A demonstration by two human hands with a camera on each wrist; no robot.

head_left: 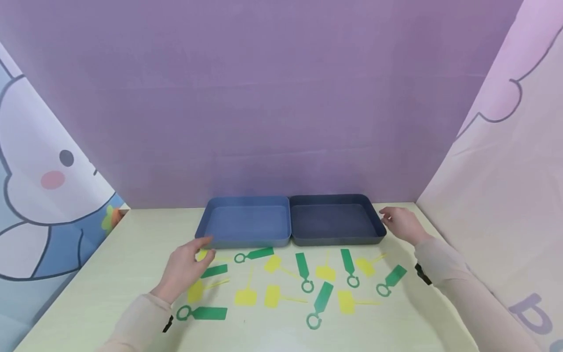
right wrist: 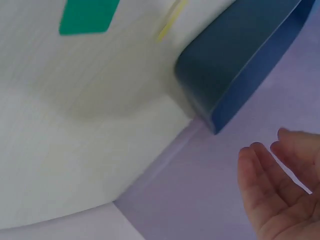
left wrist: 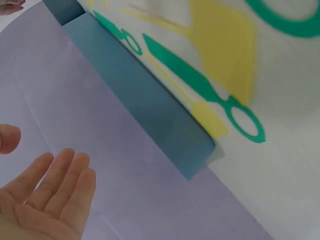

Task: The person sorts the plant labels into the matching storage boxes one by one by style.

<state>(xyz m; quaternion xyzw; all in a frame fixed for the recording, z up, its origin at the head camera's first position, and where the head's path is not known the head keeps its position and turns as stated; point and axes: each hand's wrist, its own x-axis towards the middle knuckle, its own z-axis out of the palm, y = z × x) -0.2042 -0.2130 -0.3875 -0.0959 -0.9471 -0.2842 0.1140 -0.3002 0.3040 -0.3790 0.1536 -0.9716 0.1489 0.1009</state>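
Note:
My left hand (head_left: 184, 266) hovers with fingers spread at the front left corner of a blue tray (head_left: 246, 243); its palm (left wrist: 42, 210) holds nothing in the left wrist view. Beyond the right side of a dark navy tray (head_left: 338, 241) is my right hand (head_left: 403, 225), fingers slightly bent and nothing between them (right wrist: 280, 195). In front of the trays lie several flat green tags with ring ends (head_left: 323, 297) and several yellow square tags with thin tails (head_left: 245, 297). The left hand partly hides some tags in the head view.
Both trays stand side by side against a purple backdrop (head_left: 281, 107) and hold nothing visible. A pale table (head_left: 110, 274) lies beneath everything. Printed cloth panels (head_left: 48, 156) close off the left and right sides.

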